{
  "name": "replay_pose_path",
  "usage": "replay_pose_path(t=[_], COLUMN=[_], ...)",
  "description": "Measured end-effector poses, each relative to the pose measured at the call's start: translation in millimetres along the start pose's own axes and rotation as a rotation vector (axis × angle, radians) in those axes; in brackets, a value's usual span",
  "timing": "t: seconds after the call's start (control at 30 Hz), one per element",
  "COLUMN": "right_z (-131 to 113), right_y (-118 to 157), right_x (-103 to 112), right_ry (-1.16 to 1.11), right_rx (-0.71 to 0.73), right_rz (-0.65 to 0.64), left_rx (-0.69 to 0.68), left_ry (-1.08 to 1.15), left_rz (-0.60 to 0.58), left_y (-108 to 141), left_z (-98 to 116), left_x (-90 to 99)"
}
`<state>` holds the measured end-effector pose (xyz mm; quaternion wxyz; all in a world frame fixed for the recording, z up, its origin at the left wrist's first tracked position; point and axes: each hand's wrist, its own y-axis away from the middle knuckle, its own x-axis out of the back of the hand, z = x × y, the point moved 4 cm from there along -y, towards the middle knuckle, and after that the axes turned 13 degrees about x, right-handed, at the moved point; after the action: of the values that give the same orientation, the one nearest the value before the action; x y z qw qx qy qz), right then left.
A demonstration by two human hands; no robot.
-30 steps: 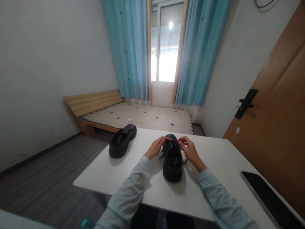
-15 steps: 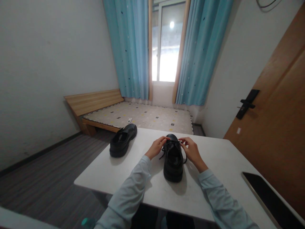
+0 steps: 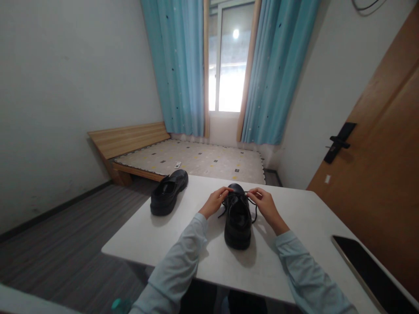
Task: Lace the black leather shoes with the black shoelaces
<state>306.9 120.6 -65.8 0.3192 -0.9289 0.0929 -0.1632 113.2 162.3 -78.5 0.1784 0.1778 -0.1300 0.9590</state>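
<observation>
A black lace-up shoe (image 3: 238, 233) stands on the white table (image 3: 288, 261) in front of me, its toe pointing away. At its left front, my left hand (image 3: 216, 201) has its fingers closed at the lacing; what exactly they pinch is too small to see. My right hand (image 3: 263, 203) pinches a black shoelace (image 3: 254, 213) at the right of the shoe, its thumb and forefinger together. A loop of that lace hangs down the shoe's right side, and a loose end shows on the left. Another black shoe (image 3: 166, 195) stands farther left on the table.
A dark-screened phone (image 3: 369, 270) lies along the table's right edge. Beyond the far edge is a bed (image 3: 203, 159) with a small white object (image 3: 177, 165) on it. A wooden door (image 3: 376, 174) stands at the right.
My right hand has shifted slightly right, away from the shoe, with the shoelace between its fingers. My left hand and both shoes have stayed in place.
</observation>
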Motion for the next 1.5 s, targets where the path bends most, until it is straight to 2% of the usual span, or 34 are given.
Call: replay_pose_path(t=[0.07,0.13,0.33,0.53,0.7,0.83,1.07,1.17,1.27,1.37,1.5], right_z=[-3.0,-7.4,-20.8,-7.5,-6.7,-4.3,5.5,1.8,-2.0,-2.9,-6.4], right_y=[0.0,-0.2,-0.8,0.7,0.8,-2.0,-4.0,-2.3,-2.1,-2.9,-1.2], right_x=[0.2,1.4,5.9,2.5,6.1,15.0,22.6,19.1,14.1,12.8,10.4], right_ry=[-0.073,-0.045,0.379,0.498,0.506,0.356,-0.172,-0.367,-0.482,-0.356,0.168], right_rx=[0.002,0.045,0.302,0.374,0.381,0.265,-0.084,-0.151,-0.171,-0.129,0.058], right_rz=[0.023,0.019,-0.052,-0.163,-0.092,0.021,0.200,0.224,0.173,0.103,-0.040], left_rx=[-0.004,-0.004,-0.010,0.004,-0.001,0.000,0.001,0.003,0.014,0.075,0.154], left_ry=[-0.003,-0.007,0.002,-0.006,-0.025,-0.035,-0.024,-0.010,0.021,0.084,0.152], left_rz=[0.003,-0.001,0.002,-0.003,-0.004,-0.007,-0.003,0.000,-0.006,-0.030,-0.066], left_y=[0.2,0.0,-0.3,-0.2,-1.0,-0.9,-0.2,0.5,2.0,3.9,5.7], left_z=[0.5,0.4,-0.5,-0.4,-1.9,-3.7,-1.3,0.2,2.1,3.5,4.4], left_x=[0.1,-0.2,-0.3,-0.4,-0.7,-0.8,0.0,0.2,0.5,1.3,2.6])
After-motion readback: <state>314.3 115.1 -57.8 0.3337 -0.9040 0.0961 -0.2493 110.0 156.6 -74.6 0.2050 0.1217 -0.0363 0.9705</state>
